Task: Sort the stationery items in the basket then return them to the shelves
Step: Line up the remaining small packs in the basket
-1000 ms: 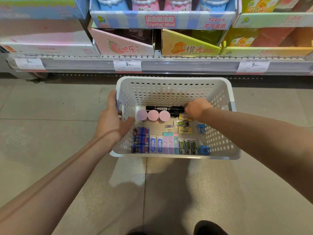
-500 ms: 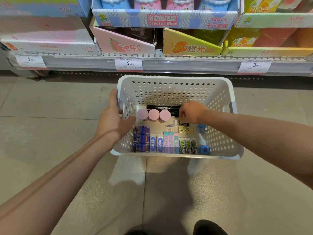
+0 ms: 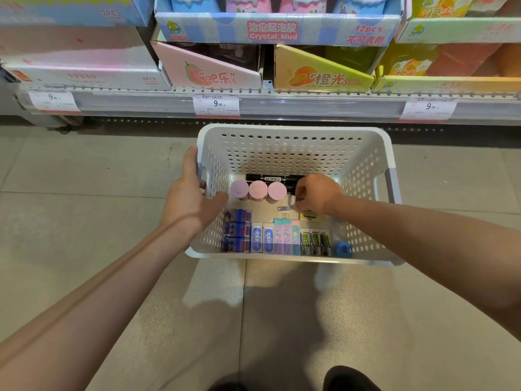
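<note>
Two hands: both of yours are at the basket (image 3: pixel 293 142), which sits on the floor (image 3: pixel 84 221) below the shelf (image 3: pixel 282 104).
Hidden: your right hand (image 3: pixel 317 193) covers whatever lies under it; a small dark item (image 3: pixel 298 199) shows at the fingertips, too small to name. The blue piece by the right wall that showed a second ago is now behind your forearm.
Left hand: your left hand (image 3: pixel 191 196) grips the basket's left rim, thumb inside, fingers wrapped over the handle.
Right hand: fingers curled, pinching that small item just right of the caps.
Change: a second ago your right hand was further right and back, over the marker end; it has since slid left and toward you. The left hand has kept its grip (basket unmoved).
Shapes: white plastic basket, walls full of round holes; three round pink caps (image 3: pixel 257 189) in a row; black markers (image 3: pixel 267 178) lying along the back; flat boxed erasers (image 3: pixel 277 238) lined along the near wall; a round blue piece (image 3: pixel 342 248) at their right end; a yellow packet (image 3: pixel 311 215) half under your wrist.
Shelf: cardboard display boxes (image 3: pixel 277 29), price tags (image 3: pixel 216 104) on the rail.
</note>
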